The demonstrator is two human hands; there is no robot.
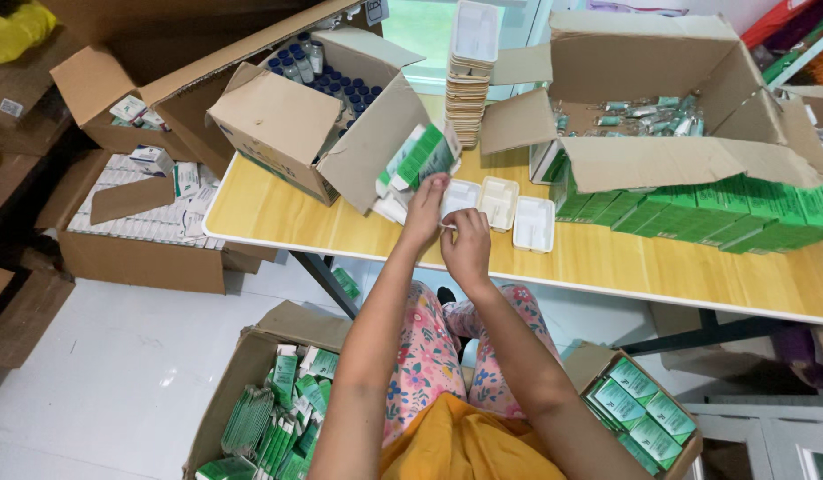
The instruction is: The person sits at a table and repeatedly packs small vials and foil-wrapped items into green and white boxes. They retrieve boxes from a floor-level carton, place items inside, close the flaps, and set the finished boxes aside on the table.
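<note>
Head view: two hands meet at the near edge of the yellow table. Left hand has its fingers stretched up, tips touching a white tray. Right hand is curled just below that same tray, fingers bent in; whether they pinch its edge I cannot tell. Three white trays lie side by side, the other two to the right of the hands. One tall stack of trays stands behind. Two open boxes sit on the table: one with blue-capped bottles, one with small vials. Many green cartons line the right side. Two more boxes of green cartons sit on the floor.
</note>
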